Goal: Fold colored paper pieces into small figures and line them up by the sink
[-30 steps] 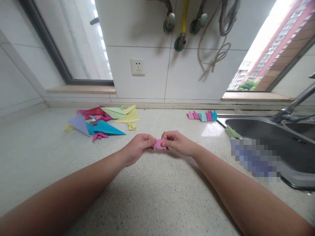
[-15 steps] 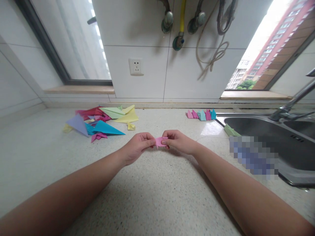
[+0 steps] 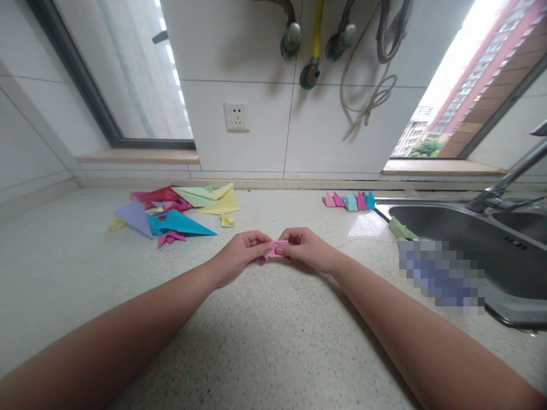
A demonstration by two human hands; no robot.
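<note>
A small folded pink paper piece (image 3: 273,249) is pinched between both of my hands just above the speckled countertop (image 3: 265,341). My left hand (image 3: 239,256) grips its left end with thumb and fingers closed. My right hand (image 3: 305,247) grips its right end, fingers curled over it. Most of the paper is hidden by my fingertips.
A pile of coloured paper sheets and folded shapes (image 3: 171,210) lies at the back left. A row of small folded pink and teal pieces (image 3: 350,200) stands by the wall. A steel sink (image 3: 470,239) with a tap (image 3: 508,182) is at the right; a green paper (image 3: 400,228) lies on its edge.
My hands have drawn closer together on the pink paper, which now shows less between the fingertips. The arms have stayed in place.
</note>
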